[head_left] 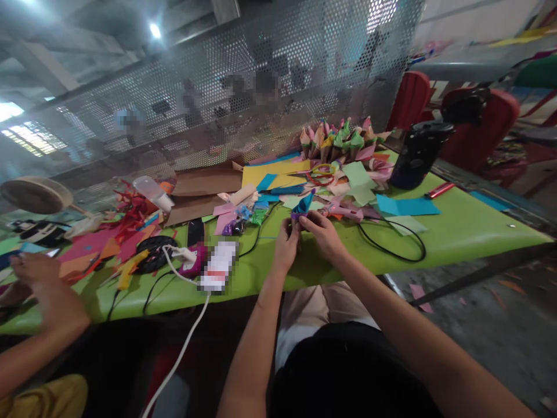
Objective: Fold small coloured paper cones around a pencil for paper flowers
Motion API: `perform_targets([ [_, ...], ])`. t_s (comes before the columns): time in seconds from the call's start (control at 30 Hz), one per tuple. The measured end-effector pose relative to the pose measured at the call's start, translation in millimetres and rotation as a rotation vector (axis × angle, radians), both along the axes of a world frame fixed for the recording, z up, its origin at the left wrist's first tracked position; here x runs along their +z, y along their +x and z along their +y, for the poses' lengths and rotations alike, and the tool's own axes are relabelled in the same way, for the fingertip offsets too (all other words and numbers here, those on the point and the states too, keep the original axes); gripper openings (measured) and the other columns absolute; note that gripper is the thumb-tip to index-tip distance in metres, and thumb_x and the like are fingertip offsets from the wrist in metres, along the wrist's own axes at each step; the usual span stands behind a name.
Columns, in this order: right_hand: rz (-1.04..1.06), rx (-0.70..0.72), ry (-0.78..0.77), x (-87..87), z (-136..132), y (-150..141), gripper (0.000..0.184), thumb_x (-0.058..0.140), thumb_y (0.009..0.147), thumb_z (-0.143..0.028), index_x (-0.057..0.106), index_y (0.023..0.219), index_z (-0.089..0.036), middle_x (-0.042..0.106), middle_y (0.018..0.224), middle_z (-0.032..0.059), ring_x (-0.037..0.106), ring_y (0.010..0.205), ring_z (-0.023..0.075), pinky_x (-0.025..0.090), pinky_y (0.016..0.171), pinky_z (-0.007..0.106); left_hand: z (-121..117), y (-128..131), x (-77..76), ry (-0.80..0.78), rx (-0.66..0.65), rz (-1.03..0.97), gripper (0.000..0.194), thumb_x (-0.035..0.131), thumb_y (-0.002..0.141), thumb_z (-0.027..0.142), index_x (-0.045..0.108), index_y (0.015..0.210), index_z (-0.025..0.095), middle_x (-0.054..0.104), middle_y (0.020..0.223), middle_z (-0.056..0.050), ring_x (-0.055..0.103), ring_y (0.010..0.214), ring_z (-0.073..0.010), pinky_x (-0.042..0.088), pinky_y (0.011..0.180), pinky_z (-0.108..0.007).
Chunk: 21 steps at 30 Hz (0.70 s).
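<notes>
Between my two hands, over the front of the green table, is a small blue folded paper cone with a purple band low on it. My left hand closes on its lower left side. The fingers of my right hand pinch it from the right. Just beyond lies a pink glue gun, its black cable looping out to the right. To the left of my left hand are small wrapped pieces in purple and green.
Finished-looking paper cones crowd the back. A dark tumbler stands right, near a red cutter-like tool. A charging phone and yellow glue gun lie left. At far left is a co-worker's hand.
</notes>
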State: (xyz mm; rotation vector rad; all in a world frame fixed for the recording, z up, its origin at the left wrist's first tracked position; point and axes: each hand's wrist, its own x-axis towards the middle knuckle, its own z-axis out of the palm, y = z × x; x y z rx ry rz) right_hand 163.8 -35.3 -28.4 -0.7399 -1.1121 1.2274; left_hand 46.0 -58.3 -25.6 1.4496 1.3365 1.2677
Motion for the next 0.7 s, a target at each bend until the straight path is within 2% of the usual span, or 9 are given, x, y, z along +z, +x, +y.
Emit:
perform_targets([
  [0.2,-0.005,-0.013,0.002,0.8,0.8,0.7,0.043,0.081,0.067,-0.063,0.068,0.083,-0.025,0.067,0.079,0.0002,0.058,0.081,0.0203,0.047,0.078,0.034,0.6,-0.7,-0.1,-0.021,-0.068,-0.136,0.05,0.053,0.092,0.07,0.058,0.092,0.02,0.048,0.068,0.004,0.047,0.057,-0.0109,0.042,0.051,-0.023],
  [0.33,-0.007,-0.021,-0.005,1.9,0.1,1.5,0.043,0.081,0.067,-0.064,0.067,0.08,-0.025,0.066,0.077,-0.0002,0.057,0.079,0.0198,0.046,0.076,0.033,-1.4,-1.0,2.9,-0.057,-0.098,-0.158,0.051,0.053,0.091,0.071,0.061,0.093,0.02,0.051,0.07,0.002,0.048,0.058,-0.0116,0.042,0.052,-0.024],
  [0.43,0.004,-0.035,-0.006,1.8,-0.3,1.1,0.042,0.083,0.067,-0.061,0.066,0.079,-0.025,0.065,0.077,-0.0004,0.055,0.077,0.0191,0.045,0.074,0.033,-1.2,-2.0,2.7,-0.055,-0.081,-0.132,0.05,0.052,0.093,0.068,0.065,0.096,0.02,0.06,0.077,-0.002,0.057,0.07,-0.0155,0.05,0.062,-0.027],
  [0.53,0.001,-0.04,-0.009,1.2,0.1,0.7,0.04,0.082,0.067,-0.06,0.066,0.079,-0.025,0.064,0.078,-0.0002,0.055,0.077,0.0191,0.045,0.073,0.032,-0.4,-2.7,1.4,-0.094,-0.052,-0.147,0.05,0.052,0.095,0.064,0.068,0.108,0.019,0.068,0.088,-0.005,0.063,0.083,-0.0184,0.054,0.074,-0.03],
  [0.6,-0.008,-0.038,-0.009,0.7,0.6,0.7,0.039,0.081,0.069,-0.06,0.065,0.077,-0.025,0.062,0.075,-0.0007,0.054,0.075,0.0186,0.045,0.071,0.032,-0.2,-2.5,0.6,-0.137,-0.037,-0.156,0.051,0.051,0.096,0.064,0.068,0.113,0.019,0.069,0.091,-0.005,0.064,0.085,-0.0187,0.054,0.076,-0.03],
  [0.7,-0.013,-0.029,0.0,0.2,1.1,0.6,0.04,0.08,0.07,-0.061,0.064,0.075,-0.025,0.06,0.073,-0.0011,0.052,0.074,0.0182,0.044,0.07,0.031,-0.2,-1.4,-0.6,-0.164,-0.011,-0.174,0.051,0.053,0.094,0.066,0.066,0.111,0.02,0.067,0.088,-0.003,0.063,0.081,-0.0164,0.053,0.072,-0.027],
])
